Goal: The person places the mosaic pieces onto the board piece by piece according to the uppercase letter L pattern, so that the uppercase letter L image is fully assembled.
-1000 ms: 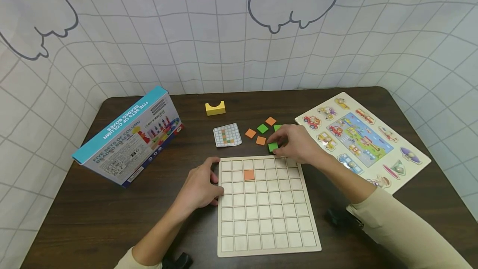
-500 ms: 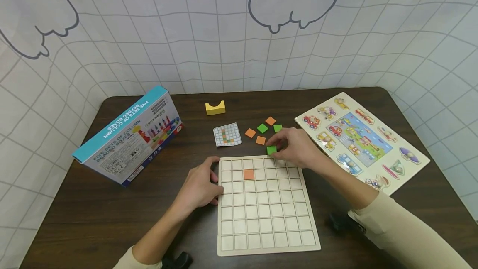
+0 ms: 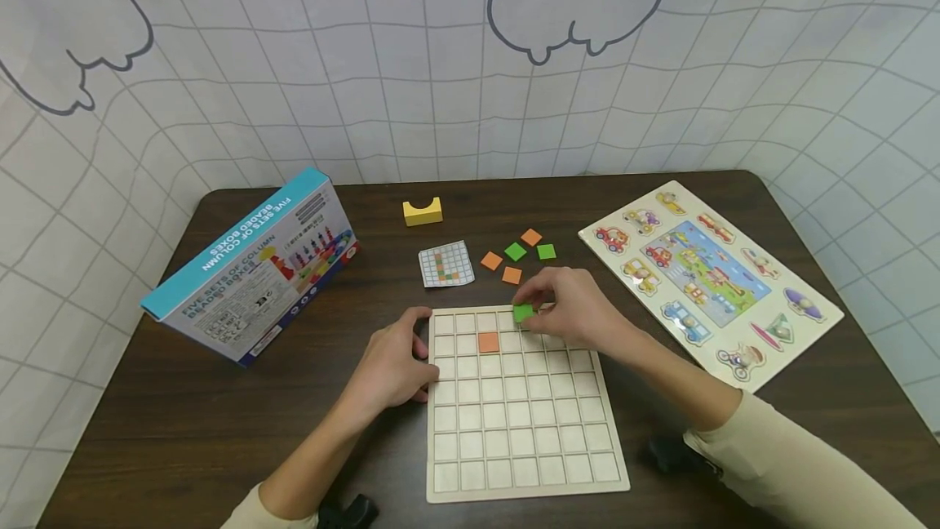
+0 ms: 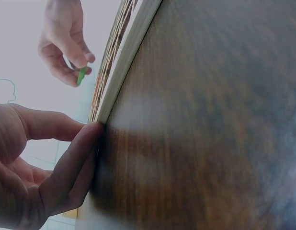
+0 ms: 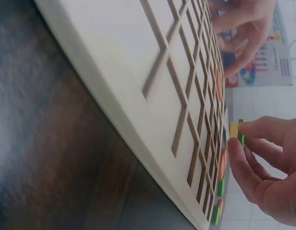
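A pale gridded wooden board (image 3: 525, 439) lies flat on the dark table, one orange tile (image 3: 488, 342) sitting in a cell of its second row. My left hand (image 3: 389, 366) rests against the board's left edge; in the left wrist view its fingertips (image 4: 96, 128) touch the side of the rim. Over the top row, my right hand (image 3: 576, 308) pinches a green square tile (image 3: 523, 313) between thumb and fingers. The right wrist view shows that tile (image 5: 241, 134) held edge-on, apart from the board. Behind the board lie several loose orange and green tiles (image 3: 516, 251).
A small pattern card (image 3: 446, 264) lies left of the loose tiles, and a yellow notched block (image 3: 423, 212) stands farther back. At left is a blue-and-white box (image 3: 257, 268). A picture puzzle board (image 3: 708, 284) lies at right, near the right forearm.
My right hand has drawn the green tile toward me and leftward, from beyond the board's back edge to over its top row. My left hand stays in place.
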The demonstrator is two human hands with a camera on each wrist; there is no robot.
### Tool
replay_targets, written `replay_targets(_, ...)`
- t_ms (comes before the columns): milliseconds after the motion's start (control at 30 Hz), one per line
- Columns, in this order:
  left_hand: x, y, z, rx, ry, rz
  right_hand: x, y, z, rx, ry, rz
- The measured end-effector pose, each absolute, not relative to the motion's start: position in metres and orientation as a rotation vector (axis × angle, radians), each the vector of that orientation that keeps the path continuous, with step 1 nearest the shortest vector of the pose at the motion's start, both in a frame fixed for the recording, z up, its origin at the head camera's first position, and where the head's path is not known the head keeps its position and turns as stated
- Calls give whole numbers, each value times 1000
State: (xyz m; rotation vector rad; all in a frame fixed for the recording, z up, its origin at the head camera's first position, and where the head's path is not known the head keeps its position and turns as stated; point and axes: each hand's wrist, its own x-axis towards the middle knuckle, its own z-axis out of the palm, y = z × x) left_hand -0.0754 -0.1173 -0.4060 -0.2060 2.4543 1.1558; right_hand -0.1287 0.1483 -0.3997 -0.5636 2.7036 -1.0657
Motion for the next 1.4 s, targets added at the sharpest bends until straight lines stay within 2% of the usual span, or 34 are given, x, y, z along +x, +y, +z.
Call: replay_targets(1400,-74,-119,-406,-167,2452,1177,-88,109,-406,-680,2581,-1017)
